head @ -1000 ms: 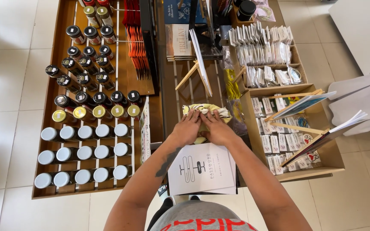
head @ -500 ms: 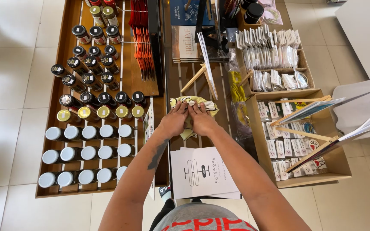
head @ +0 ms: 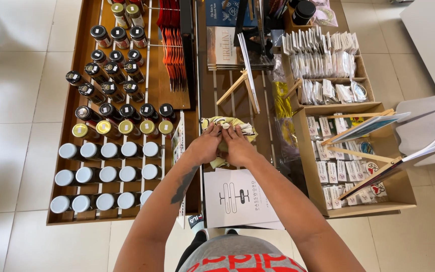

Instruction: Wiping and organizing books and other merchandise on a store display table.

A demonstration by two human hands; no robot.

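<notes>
Here both hands work on a yellow patterned cloth point(head: 230, 126) that lies on the slatted wooden stand point(head: 227, 95), in the middle of the display. The left hand point(head: 205, 146) and the right hand point(head: 238, 147) lie side by side on it, fingers bent and pressing or pinching the fabric; how firmly they grip, I cannot tell. The cloth looks partly gathered, with one end free below the hands, so the arranging seems only half done. Just beside it, on the near side, lies a white booklet point(head: 237, 197). To the left stand rows of jars point(head: 107, 151); to the right, a box of small packets point(head: 351, 166). A wooden easel point(head: 240, 88) stands close behind the cloth and leaves little room.
</notes>
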